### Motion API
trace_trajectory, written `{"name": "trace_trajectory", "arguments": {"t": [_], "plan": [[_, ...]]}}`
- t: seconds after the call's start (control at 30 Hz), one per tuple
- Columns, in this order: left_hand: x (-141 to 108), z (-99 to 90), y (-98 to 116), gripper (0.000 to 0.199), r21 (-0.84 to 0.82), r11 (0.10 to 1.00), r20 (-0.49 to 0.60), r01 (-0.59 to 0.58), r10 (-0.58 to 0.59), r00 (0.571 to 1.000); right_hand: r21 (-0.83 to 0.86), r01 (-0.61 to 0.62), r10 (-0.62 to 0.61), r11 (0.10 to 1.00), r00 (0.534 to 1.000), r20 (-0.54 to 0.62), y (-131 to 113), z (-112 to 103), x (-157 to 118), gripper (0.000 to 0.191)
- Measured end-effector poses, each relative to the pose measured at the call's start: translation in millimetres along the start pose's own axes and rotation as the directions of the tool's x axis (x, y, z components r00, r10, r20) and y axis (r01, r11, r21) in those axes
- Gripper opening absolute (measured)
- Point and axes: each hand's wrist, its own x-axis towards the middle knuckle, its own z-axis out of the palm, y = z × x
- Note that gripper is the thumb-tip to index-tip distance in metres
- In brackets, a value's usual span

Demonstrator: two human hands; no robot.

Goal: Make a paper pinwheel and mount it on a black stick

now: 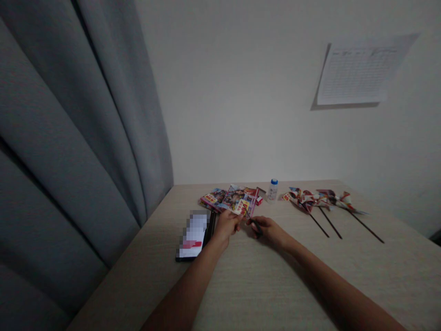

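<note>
My left hand [226, 225] pinches a colourful printed paper sheet [240, 207] with a yellow price patch on it. My right hand [268, 230] is wrapped round a pair of scissors [257, 227] with dark handles. Their blades point up and left, against the sheet; whether they are parted is too small to tell. Behind my hands lies a pile of glossy printed flyers [220, 196], partly overlapped by the held sheet. A phone [193, 233] with a lit, blurred screen lies left of my left forearm.
A small clear bottle with a blue cap [272, 190] stands behind my right hand, near a small red item [259, 201]. Several folded-paper pinwheels [308, 200] on dark sticks lie to the right. A grey curtain [86, 115] hangs left; a printed sheet [356, 73] is on the wall.
</note>
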Motion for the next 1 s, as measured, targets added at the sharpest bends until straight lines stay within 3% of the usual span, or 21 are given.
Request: {"name": "trace_trajectory", "arguments": {"t": [0.5, 0.67, 0.87, 0.9, 1.0], "plan": [[-1, -2.8, 2, 0.032, 0.037, 0.999, -0.003, 0.001, -0.001, 1.0, 0.012, -0.052, 0.052, 0.999, 0.999, -0.003, -5, -2, -1, 0.055], [0, -6.3, 4, 0.035, 0.231, 0.973, -0.008, -0.011, 0.013, 1.0, -0.129, -0.101, 0.096, 0.986, 0.994, -0.044, 2, -10, 1, 0.045], [8, -16.2, 8, 0.032, 0.39, 0.919, -0.105, -0.052, 0.101, 0.989, -0.412, -0.153, 0.128, 0.898, 0.988, -0.087, -3, -20, -1, 0.03], [9, -17.9, 9, 0.032, 0.433, 0.899, -0.131, -0.059, 0.128, 0.983, -0.449, -0.154, 0.128, 0.88, 0.988, -0.087, -5, -21, -1, 0.029], [9, -20.7, 12, 0.03, 0.671, 0.731, -0.131, -0.122, 0.279, 0.951, -0.539, -0.145, 0.133, 0.83, 0.989, -0.062, -15, -25, -4, 0.028]]}}
